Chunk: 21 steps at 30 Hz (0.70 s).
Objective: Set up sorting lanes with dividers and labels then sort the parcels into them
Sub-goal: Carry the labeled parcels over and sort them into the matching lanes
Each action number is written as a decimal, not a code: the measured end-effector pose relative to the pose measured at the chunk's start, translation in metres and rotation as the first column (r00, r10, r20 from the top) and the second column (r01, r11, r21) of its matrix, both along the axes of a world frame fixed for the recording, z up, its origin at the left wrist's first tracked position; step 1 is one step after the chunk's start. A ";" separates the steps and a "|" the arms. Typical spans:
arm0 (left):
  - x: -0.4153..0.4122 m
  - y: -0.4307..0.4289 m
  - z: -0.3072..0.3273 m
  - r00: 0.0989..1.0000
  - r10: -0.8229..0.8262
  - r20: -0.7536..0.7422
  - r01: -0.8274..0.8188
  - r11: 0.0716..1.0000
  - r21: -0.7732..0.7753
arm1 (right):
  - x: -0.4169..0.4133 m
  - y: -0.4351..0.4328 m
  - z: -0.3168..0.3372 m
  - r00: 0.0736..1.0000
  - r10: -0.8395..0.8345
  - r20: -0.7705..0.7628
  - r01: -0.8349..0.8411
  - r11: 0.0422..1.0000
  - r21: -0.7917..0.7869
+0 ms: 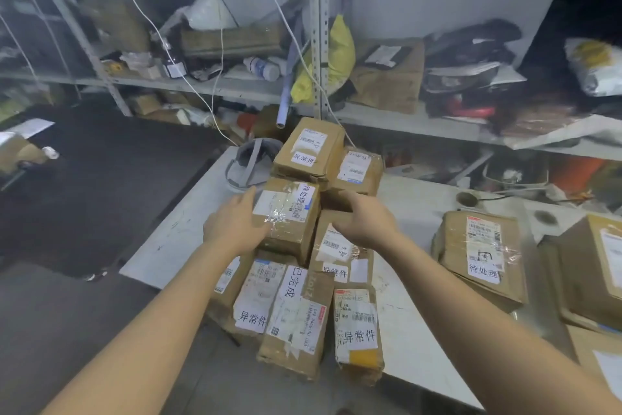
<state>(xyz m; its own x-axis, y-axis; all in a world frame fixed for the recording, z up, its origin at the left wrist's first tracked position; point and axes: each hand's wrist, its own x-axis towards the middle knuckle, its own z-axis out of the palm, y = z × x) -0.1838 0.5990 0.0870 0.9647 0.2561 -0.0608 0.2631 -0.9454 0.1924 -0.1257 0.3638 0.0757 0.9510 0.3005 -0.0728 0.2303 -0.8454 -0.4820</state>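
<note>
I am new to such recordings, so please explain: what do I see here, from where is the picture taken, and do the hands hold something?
No machine here: a person works with bare hands. The one picture comes from a camera on the person's head, looking down. On the white table lies a pile of cardboard parcels with paper labels; more parcels lie to the right. Shelves stand behind. The left hand touches the side of a middle parcel with straight fingers. The right hand is open at its other side. Neither grips anything.

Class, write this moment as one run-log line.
step: reach | left hand: open, touching taped parcel | right hand: open, beside it | parcel pile: on white table
</note>
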 end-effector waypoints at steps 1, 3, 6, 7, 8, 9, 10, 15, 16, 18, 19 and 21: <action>0.008 0.005 -0.003 1.000 0.018 -0.015 -0.019 0.999 -0.027 | 0.007 0.008 -0.003 0.999 -0.011 -0.032 0.013 0.999 0.046; 0.023 0.015 -0.011 0.997 0.045 -0.056 -0.052 0.992 -0.113 | 0.020 0.023 -0.010 0.996 -0.021 -0.092 0.030 0.995 0.093; 0.041 0.024 -0.028 0.991 0.039 -0.130 -0.074 0.958 -0.276 | 0.033 0.042 -0.022 0.983 -0.020 -0.181 0.046 0.989 0.140; 0.045 0.026 -0.034 0.989 0.024 -0.148 -0.071 0.942 -0.327 | 0.035 0.048 -0.027 0.978 -0.022 -0.210 0.060 0.983 0.176; 0.049 0.027 -0.039 0.987 0.010 -0.159 -0.071 0.921 -0.383 | 0.036 0.053 -0.030 0.971 -0.029 -0.237 0.081 0.975 0.209; 0.053 0.028 -0.044 0.987 -0.008 -0.159 -0.063 0.898 -0.436 | 0.036 0.059 -0.035 0.963 -0.041 -0.266 0.107 0.965 0.240; 0.056 0.029 -0.048 0.987 -0.019 -0.158 -0.061 0.873 -0.484 | 0.035 0.064 -0.039 0.954 -0.053 -0.296 0.136 0.954 0.268; 0.071 0.046 -0.066 0.984 -0.020 -0.178 -0.108 0.728 -0.677 | 0.027 0.093 -0.052 0.911 -0.126 -0.393 0.277 0.893 0.355; 0.072 0.049 -0.069 0.984 -0.017 -0.175 -0.113 0.704 -0.701 | 0.025 0.098 -0.053 0.905 -0.162 -0.394 0.315 0.877 0.363; 0.072 0.055 -0.076 0.987 -0.015 -0.162 -0.107 0.687 -0.719 | 0.022 0.107 -0.053 0.890 -0.229 -0.393 0.379 0.851 0.364; 0.072 0.057 -0.079 0.989 -0.024 -0.145 -0.089 0.688 -0.720 | 0.020 0.111 -0.055 0.882 -0.258 -0.395 0.407 0.839 0.362; 0.071 0.059 -0.080 0.992 -0.047 -0.116 -0.053 0.682 -0.730 | 0.017 0.117 -0.056 0.857 -0.301 -0.417 0.464 0.803 0.374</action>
<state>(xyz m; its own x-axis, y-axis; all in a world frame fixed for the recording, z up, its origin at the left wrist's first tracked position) -0.1130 0.6577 0.0069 0.9368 0.0852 -0.3395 0.3329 -0.5161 0.7892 -0.1092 0.4809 0.0199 0.9386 -0.0078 -0.3449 -0.3023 -0.5004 -0.8113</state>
